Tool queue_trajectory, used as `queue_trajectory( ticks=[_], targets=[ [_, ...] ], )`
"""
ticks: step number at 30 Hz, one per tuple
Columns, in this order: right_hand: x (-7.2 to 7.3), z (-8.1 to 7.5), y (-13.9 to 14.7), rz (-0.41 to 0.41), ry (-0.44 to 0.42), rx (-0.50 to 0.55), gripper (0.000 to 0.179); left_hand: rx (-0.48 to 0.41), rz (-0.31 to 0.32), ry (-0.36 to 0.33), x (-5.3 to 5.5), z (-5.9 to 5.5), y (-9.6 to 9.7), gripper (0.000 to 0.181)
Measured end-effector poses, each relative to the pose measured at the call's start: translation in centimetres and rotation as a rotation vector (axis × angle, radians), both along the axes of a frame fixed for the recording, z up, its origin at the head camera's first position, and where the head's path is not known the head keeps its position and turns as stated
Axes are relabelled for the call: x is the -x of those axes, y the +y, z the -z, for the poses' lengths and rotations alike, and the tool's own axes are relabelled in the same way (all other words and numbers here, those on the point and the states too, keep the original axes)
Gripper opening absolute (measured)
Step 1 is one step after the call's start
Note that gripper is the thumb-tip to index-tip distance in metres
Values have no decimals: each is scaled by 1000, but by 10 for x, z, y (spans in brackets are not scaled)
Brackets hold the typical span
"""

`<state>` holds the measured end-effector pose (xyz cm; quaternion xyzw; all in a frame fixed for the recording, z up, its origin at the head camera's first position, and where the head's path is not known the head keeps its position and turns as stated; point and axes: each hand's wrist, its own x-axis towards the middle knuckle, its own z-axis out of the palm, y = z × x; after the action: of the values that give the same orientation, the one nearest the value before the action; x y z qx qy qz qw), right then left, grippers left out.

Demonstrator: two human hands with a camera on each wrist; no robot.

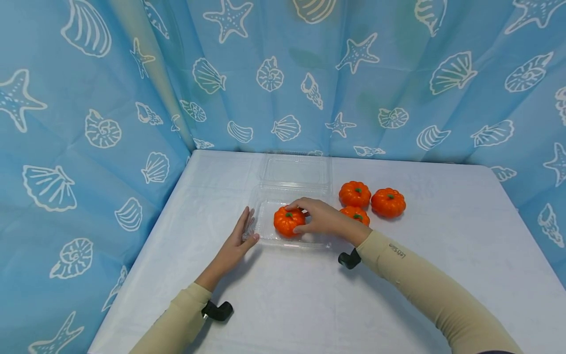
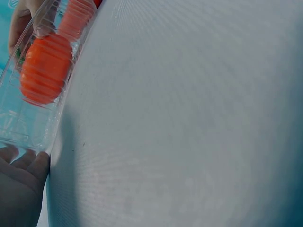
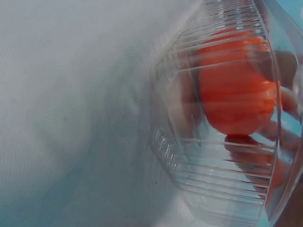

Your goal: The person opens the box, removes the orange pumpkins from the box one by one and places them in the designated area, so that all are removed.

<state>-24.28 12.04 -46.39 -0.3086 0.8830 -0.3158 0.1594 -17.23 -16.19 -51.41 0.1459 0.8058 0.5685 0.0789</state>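
Note:
A clear plastic clamshell box [image 1: 266, 222] stands on the table with its lid [image 1: 296, 169] laid back behind it. Inside the box, my right hand [image 1: 319, 216] grips an orange toy pumpkin [image 1: 286, 223] with a green stem, thumb on the near side and fingers on the far side. The right wrist view shows this pumpkin [image 3: 232, 90] through the ribbed wall. My left hand [image 1: 234, 244] touches the box's left end with its fingers extended; in the left wrist view the fingertips [image 2: 39, 165] lie against that end.
To the right of the box stand three more orange pumpkins: one at the back [image 1: 354, 193], one farther right [image 1: 388, 202], and one [image 1: 356, 214] partly behind my right wrist. A white cloth covers the table [image 1: 283, 305]. Blue shell-patterned curtains [image 1: 283, 78] hang behind and at left.

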Motion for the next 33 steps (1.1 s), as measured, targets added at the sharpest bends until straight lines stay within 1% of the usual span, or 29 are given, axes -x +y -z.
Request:
queue_trajectory(
  ticks=[4, 9, 18, 22, 27, 33],
  targets=[
    [0, 1, 0, -7, 12, 10, 56, 4, -1, -5, 0, 0, 0, 82],
    [-1, 1, 1, 3, 28, 16, 55, 10, -3, -17, 0, 0, -1, 83],
    [-2, 1, 3, 23, 59, 55, 56, 1, 2, -12, 0, 0, -1, 82],
    [-1, 0, 6, 50, 50, 66, 56, -1, -1, -12, 0, 0, -1, 82],
    [-2, -1, 13, 94, 29, 97, 57, 12, -10, -30, -1, -2, -1, 83],
    [-3, -3, 21, 126, 43, 126, 56, 26, -15, -25, -2, -3, 0, 84]
  ],
)
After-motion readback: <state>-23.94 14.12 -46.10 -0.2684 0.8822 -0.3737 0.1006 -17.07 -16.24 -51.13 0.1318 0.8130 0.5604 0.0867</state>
